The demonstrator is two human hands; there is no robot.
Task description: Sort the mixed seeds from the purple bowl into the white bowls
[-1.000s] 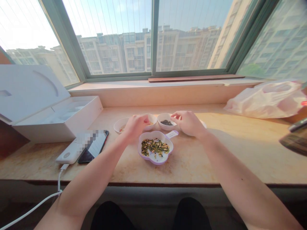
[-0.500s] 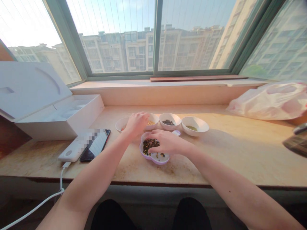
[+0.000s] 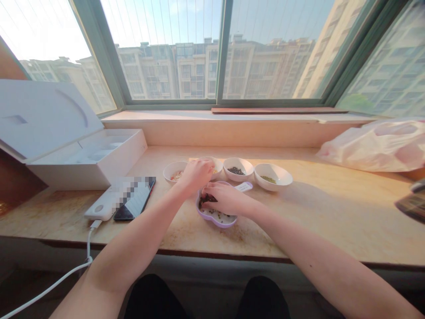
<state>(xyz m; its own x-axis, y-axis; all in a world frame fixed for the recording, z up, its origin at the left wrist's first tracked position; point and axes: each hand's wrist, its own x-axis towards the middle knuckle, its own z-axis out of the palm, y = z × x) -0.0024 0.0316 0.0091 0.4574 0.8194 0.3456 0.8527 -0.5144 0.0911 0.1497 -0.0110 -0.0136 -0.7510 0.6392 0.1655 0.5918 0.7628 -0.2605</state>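
My left hand point(image 3: 200, 172) has its fingers bent together over the second white bowl point(image 3: 217, 170), which holds yellowish grains. Whatever its fingertips hold, if anything, is hidden. My right hand point(image 3: 229, 199) reaches into a lilac-rimmed dish point(image 3: 212, 218) with rounded lobes and a short handle point(image 3: 244, 186). Between its thumb and curled fingers are dark mixed beans and grains point(image 3: 208, 199). A few loose pieces lie scattered over the dish's pale bottom.
White bowls hold reddish-and-pale bits point(image 3: 175, 176), dark beans point(image 3: 235, 171) and green beans point(image 3: 268, 180). On the left are an open white box point(image 3: 116, 155), a phone point(image 3: 137, 201) and a cabled power bank point(image 3: 101, 206). A plastic bag point(image 3: 375, 146) lies right, below the window.
My left hand has shifted slightly right, uncovering more of the leftmost bowl. My right fingers have closed in around the mixed beans, leaving more of the dish's bottom showing. The view has shifted slightly.
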